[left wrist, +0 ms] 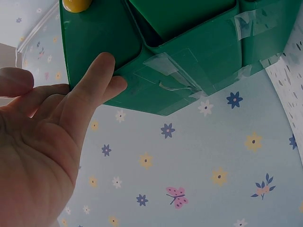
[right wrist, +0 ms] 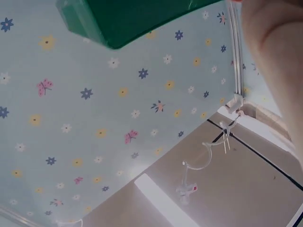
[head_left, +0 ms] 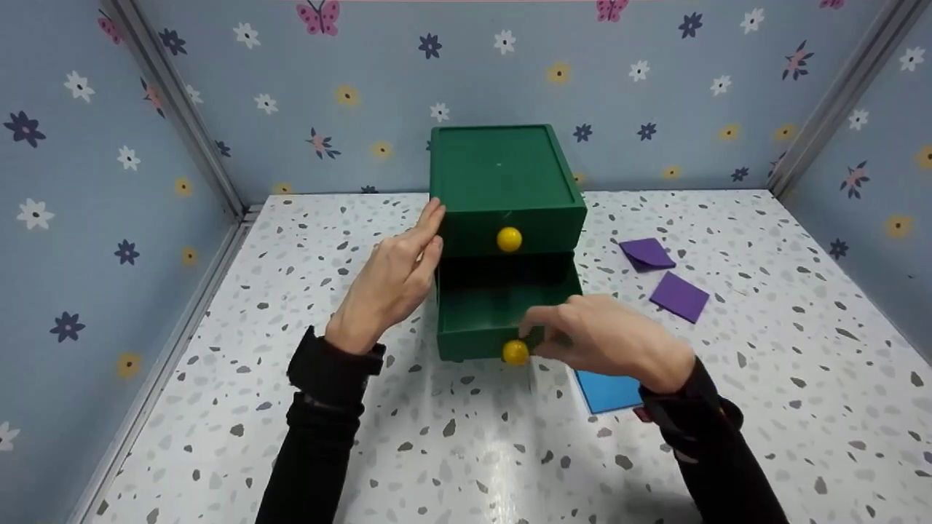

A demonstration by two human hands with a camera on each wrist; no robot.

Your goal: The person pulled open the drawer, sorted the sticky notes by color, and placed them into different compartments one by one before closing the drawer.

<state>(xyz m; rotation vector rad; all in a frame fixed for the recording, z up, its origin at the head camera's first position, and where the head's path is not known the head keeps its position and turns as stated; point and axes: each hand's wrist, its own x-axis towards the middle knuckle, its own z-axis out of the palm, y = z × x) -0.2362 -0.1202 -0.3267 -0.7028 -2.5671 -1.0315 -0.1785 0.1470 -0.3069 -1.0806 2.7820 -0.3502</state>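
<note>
A green two-drawer unit (head_left: 502, 167) stands against the back wall, each drawer front bearing a round yellow knob. Its lower drawer (head_left: 473, 343) is pulled out, and the visible part of its inside is bare. My left hand (head_left: 393, 280) rests on the unit's left side with fingers straight; in the left wrist view the fingertips (left wrist: 102, 64) touch the green side near the front edge. The right hand (head_left: 608, 338) has bent fingers at the lower knob (head_left: 516, 352), index above it and thumb at its right. Whether they pinch it is unclear. The upper knob (head_left: 510, 239) is untouched.
Two purple square pieces (head_left: 679, 297) lie right of the unit, the farther one folded up at a corner. A blue sheet (head_left: 608, 391) lies partly under the right hand and wrist. Flower-patterned walls (head_left: 466, 65) enclose the speckled tabletop (head_left: 408, 451) at the back and sides.
</note>
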